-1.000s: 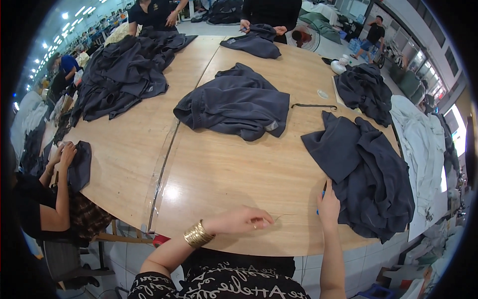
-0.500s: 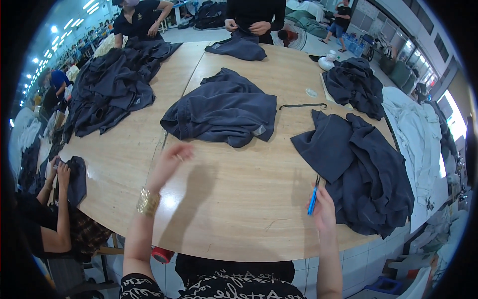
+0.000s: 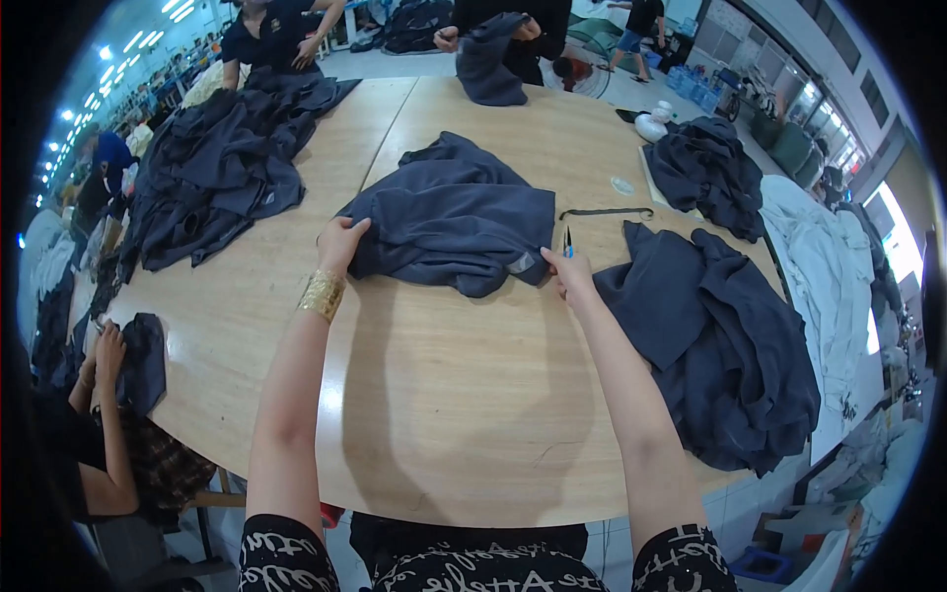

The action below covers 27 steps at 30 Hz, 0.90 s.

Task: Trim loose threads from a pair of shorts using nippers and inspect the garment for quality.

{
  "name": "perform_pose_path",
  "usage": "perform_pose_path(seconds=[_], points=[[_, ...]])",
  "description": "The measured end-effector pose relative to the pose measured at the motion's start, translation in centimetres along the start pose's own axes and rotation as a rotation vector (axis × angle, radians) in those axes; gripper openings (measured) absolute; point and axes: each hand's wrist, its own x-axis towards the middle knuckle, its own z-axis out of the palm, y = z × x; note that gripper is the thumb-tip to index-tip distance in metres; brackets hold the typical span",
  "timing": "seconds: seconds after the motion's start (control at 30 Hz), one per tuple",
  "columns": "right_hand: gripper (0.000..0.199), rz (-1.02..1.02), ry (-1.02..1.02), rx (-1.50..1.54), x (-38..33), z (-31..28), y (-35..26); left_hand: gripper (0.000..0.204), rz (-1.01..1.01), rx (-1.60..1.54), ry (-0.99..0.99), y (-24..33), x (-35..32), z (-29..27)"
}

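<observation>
A person's two bare arms reach up from the bottom of the frame across a round wooden table [image 3: 444,414]. In the centre of the frame lies a folded dark blue garment [image 3: 459,222]. The left hand [image 3: 340,242], with a gold bangle [image 3: 321,294] on its wrist, grips the garment's left edge with curled fingers. The right hand [image 3: 567,271] pinches the garment's lower right corner and also holds a small blue tool [image 3: 567,240] that points upward. Just right of that hand, a heap of dark cloth [image 3: 720,345] spills over the table's right edge. A larger pile [image 3: 212,173] lies at the upper left. A dark strap [image 3: 607,212] lies above the right hand.
</observation>
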Motion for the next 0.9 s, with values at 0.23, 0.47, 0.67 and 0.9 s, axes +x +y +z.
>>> perform_pose_path(seconds=[0.23, 0.47, 0.67, 0.9], points=[[0.019, -0.308, -0.131, 0.505, -3.9, -2.1, -9.1, 0.021, 0.243, -0.326, 0.018, 2.8, 0.2, -6.0], [0.014, -0.280, -0.122, 0.119, -18.3, -9.7, -2.9, 0.013, -0.144, -0.842, -0.467, -1.6, -15.3, -15.4], [0.012, -0.213, -0.006, -0.391, -24.3, -13.8, 7.4, 0.039, -0.186, -0.304, -0.547, -3.3, -26.8, -19.0], [0.016, -0.828, -0.017, -0.481, -22.4, -3.4, 2.0, 0.040, 0.464, 0.090, -0.264, 2.7, -25.4, -12.9]])
